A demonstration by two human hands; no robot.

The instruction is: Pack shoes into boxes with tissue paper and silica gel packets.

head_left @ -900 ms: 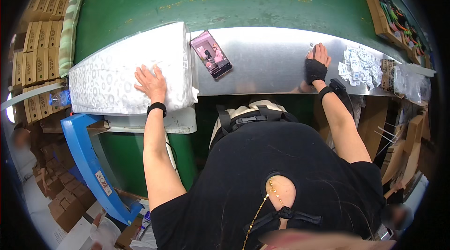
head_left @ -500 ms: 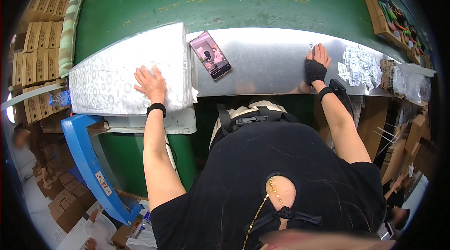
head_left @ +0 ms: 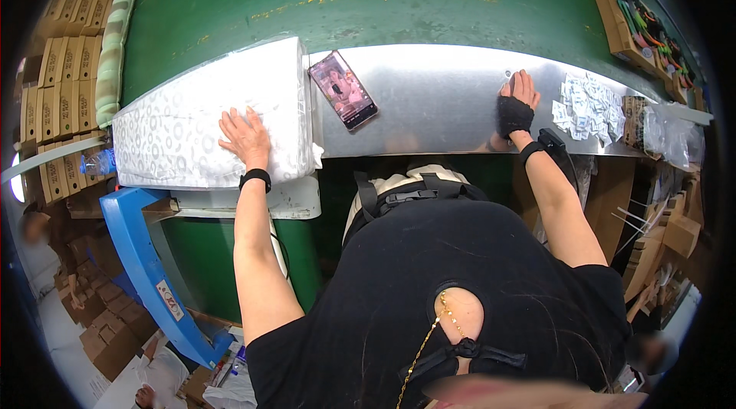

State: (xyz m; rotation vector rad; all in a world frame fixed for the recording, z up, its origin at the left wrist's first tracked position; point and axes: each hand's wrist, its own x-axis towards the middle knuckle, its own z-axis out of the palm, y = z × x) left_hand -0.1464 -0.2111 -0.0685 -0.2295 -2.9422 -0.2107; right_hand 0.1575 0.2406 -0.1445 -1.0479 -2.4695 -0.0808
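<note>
Your left hand (head_left: 247, 137) lies flat, fingers spread, on the white patterned pad (head_left: 207, 118) at the counter's (head_left: 437, 91) left end; keep the palm pressing evenly so it stays square to the front edge. Your right hand (head_left: 516, 106), in a fingerless glove, rests open near the right end, apparently gripping nothing. Mind the phone (head_left: 343, 89) just beside the pad.

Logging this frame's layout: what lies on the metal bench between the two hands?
Head view: between left hand on the white padded stack and right hand, only a smartphone on bare metal.
</note>
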